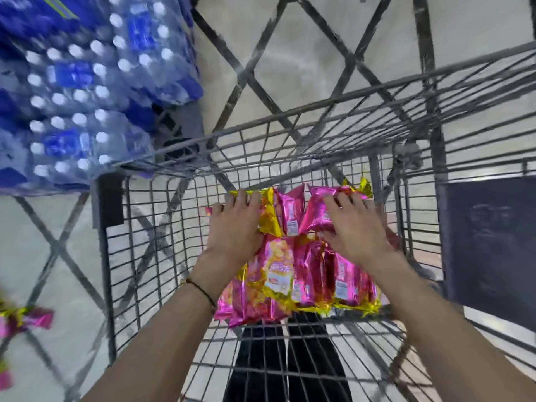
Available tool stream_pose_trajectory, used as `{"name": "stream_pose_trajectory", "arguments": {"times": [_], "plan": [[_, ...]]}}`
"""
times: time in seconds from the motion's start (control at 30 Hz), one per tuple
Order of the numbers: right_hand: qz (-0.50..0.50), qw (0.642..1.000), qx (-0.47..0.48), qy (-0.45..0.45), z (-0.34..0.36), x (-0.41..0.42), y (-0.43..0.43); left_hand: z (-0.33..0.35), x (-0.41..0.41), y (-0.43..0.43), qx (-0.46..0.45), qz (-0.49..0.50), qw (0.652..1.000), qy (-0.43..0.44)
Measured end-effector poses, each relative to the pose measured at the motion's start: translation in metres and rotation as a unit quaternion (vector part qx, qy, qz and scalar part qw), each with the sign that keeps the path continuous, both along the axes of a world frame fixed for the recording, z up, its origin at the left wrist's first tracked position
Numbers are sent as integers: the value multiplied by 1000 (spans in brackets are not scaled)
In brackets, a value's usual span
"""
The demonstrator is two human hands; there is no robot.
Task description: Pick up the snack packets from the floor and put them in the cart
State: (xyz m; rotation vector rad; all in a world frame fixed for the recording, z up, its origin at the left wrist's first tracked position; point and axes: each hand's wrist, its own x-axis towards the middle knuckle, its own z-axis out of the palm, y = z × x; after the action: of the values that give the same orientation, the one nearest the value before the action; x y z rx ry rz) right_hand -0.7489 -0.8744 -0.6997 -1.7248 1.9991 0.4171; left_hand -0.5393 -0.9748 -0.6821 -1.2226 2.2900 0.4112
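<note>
Several pink and gold snack packets (293, 274) lie in a heap inside the grey wire cart (139, 233). My left hand (235, 227) rests flat on the left side of the heap, fingers spread and fairly straight. On the right side, my right hand (353, 227) presses down on the packets with its fingers spread too. Neither hand curls round a packet. More pink packets (26, 317) lie on the floor at the far left, outside the cart.
Shrink-wrapped packs of water bottles (81, 91) with blue labels are stacked at the upper left, just beyond the cart's corner. A dark panel (490, 245) stands right of the cart. The floor (304, 53) is pale concrete. Dark trouser legs (290, 358) show through the cart's bottom.
</note>
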Motion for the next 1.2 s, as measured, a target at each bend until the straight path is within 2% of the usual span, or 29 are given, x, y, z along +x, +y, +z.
{"name": "stream_pose_trajectory", "arguments": {"times": [0.23,0.47,0.8,1.0,1.2], "plan": [[-4,1000,-16,-17,11,0,5,10,8,0,-13,1,1000,-1],[-29,999,-35,-3,74,0,12,60,16,7,-26,17,998,50],[-45,989,-138,0,236,32,26,200,29,33,-101,-27,990,91],[-53,987,-150,12,323,56,40,292,47,41,-168,-60,976,124],[-71,980,-182,27,389,75,56,360,74,61,-207,-43,965,156]]}}
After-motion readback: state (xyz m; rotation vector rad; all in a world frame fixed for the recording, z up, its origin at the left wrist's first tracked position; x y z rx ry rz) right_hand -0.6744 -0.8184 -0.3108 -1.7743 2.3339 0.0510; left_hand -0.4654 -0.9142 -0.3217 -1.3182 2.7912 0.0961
